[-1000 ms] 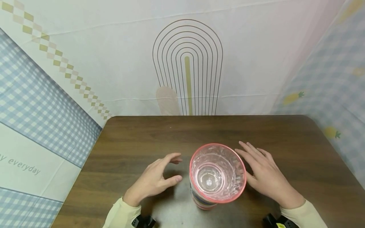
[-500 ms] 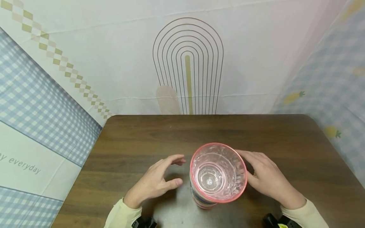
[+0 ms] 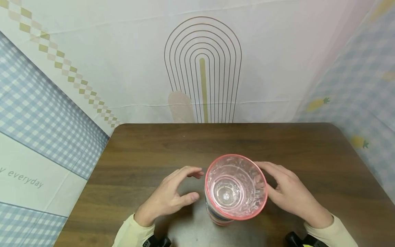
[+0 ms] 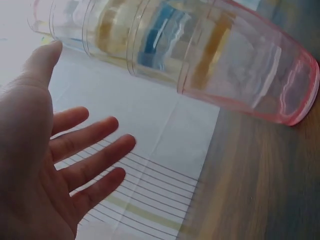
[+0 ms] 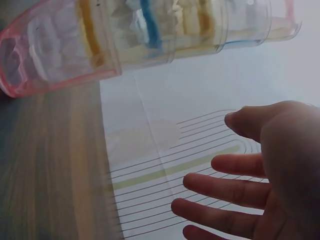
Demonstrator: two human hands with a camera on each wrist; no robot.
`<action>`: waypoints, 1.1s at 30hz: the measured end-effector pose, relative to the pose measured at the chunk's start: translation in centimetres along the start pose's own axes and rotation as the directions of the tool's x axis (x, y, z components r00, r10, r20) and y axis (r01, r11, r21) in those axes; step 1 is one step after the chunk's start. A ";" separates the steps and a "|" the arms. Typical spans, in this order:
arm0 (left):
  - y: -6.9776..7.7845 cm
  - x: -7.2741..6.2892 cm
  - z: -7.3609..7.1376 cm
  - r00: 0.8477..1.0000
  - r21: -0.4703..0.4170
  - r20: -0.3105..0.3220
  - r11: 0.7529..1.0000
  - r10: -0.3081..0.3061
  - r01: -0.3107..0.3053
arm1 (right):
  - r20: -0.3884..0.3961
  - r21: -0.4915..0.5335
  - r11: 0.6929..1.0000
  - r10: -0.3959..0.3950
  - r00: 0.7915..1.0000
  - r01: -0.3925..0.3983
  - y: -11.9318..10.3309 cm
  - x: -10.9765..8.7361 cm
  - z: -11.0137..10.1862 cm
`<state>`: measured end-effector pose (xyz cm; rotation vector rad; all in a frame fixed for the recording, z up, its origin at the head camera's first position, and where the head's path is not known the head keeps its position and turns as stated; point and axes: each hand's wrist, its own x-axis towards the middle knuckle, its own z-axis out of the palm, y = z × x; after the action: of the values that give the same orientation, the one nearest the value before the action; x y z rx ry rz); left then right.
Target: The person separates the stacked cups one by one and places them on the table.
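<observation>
A tall stack of clear plastic cups with pink, blue and yellow tints stands upright on the table, open mouth and pink rim on top. Several tiers show from the side in the left wrist view, down to a pink cup at the base. To its left, my left hand is held apart, thumb and fingers spread and holding nothing. On the other side my right hand holds nothing either; its fingertips are overlapped by the rim in the head view. The right wrist view shows those fingers extended, apart from the stack.
The brown wood-grain table ends at a white cloth backdrop with an arch pattern. Checked blue cloth hangs at the left, and a blue one with pineapples at the right.
My left hand has edged right, closer to the stack. The right hand's fingers have drawn together and moved in, their tips passing behind the rim. The stack has stayed in place.
</observation>
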<state>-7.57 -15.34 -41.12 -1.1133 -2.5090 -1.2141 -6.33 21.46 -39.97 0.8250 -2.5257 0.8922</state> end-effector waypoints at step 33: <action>2.7 2.0 0.3 0.903 -0.109 -0.257 0.918 0.345 -0.382 | -0.282 0.303 0.917 -0.175 0.943 0.260 -2.9 1.5 -1.3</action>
<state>-7.16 -12.97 -38.82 -1.3164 -1.9486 -1.3549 -5.55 19.89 -36.93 1.0034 -2.0447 1.2829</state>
